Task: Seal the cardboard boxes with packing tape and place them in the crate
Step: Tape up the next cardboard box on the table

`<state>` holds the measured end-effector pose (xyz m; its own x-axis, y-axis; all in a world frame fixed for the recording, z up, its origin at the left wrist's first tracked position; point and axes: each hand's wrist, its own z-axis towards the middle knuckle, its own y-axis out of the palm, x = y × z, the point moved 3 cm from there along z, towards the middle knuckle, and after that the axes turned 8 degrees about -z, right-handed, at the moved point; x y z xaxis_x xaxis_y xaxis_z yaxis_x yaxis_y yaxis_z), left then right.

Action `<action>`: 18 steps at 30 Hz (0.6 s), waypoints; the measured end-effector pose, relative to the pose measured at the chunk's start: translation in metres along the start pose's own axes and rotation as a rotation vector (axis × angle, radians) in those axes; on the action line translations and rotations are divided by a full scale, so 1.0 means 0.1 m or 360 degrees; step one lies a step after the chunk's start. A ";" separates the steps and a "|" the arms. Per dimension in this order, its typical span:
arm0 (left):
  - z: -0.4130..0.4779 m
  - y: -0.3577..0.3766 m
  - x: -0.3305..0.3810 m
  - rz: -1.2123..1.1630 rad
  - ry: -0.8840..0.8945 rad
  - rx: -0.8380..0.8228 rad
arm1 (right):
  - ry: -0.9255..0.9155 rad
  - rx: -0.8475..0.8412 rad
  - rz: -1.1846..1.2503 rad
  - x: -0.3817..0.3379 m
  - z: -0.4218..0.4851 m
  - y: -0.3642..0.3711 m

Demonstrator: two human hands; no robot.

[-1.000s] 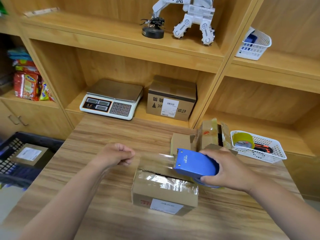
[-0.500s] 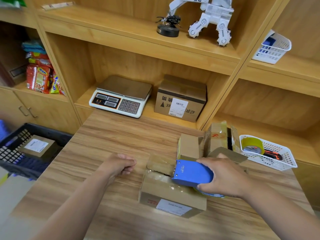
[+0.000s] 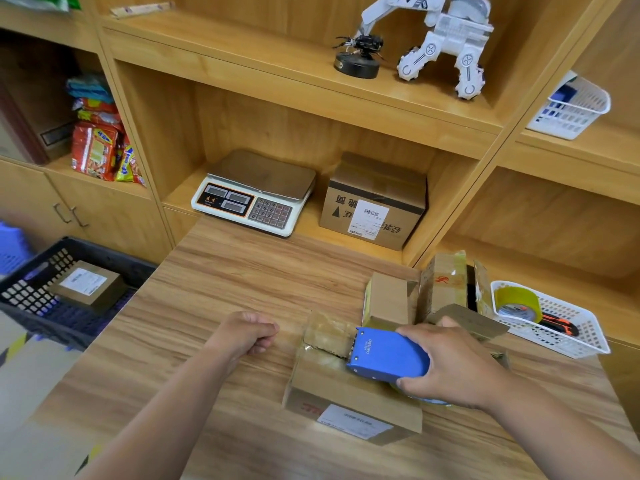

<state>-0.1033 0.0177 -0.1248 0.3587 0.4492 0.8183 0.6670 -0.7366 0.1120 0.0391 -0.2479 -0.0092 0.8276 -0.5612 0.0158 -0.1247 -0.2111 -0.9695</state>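
Way off to the left of my empty hand, the black crate [image 3: 31, 292] already has one closed box [image 3: 86, 289] lying in it, white label up, print too small to read. So that's one done, as far as I can see.

My left hand [image 3: 247, 334] sits on the table [image 3: 225, 271] curled into a loose fist with nothing in it, just left of the box I'm taping [image 3: 346, 393]. That box has a white label on its near side that's too blurry to read, plus a bit of red print beside it that I can't make out.

My right hand [image 3: 453, 365] is wrapped around the blue tape dispenser [image 3: 384, 355], which is pressed onto the box top. The small white logo on it looks like "deli". There's wrinkly clear tape at the far end of the seam, so I'd call this one mid-seal and not ready for the crate.

Just behind that hand are two more boxes [image 3: 388, 299] with flaps open, one with a red mark, so both need doing. Further right is a white basket [image 3: 588, 341] with a spare tape roll [image 3: 517, 303].
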 end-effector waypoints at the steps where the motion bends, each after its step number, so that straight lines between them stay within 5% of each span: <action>1: 0.00 0.00 -0.01 0.0001 0.0002 0.0006 | -0.0004 -0.0002 -0.0002 0.00 0.00 0.00; 18: 0.03 0.25 -0.45 -0.0193 -0.0062 0.0015 | -0.0005 0.0072 -0.0015 0.00 -0.03 0.04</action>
<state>-0.1007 -0.0190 -0.1603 0.3001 0.5543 0.7764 0.7130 -0.6710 0.2035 0.0372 -0.2508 -0.0122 0.8302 -0.5569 0.0242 -0.0920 -0.1797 -0.9794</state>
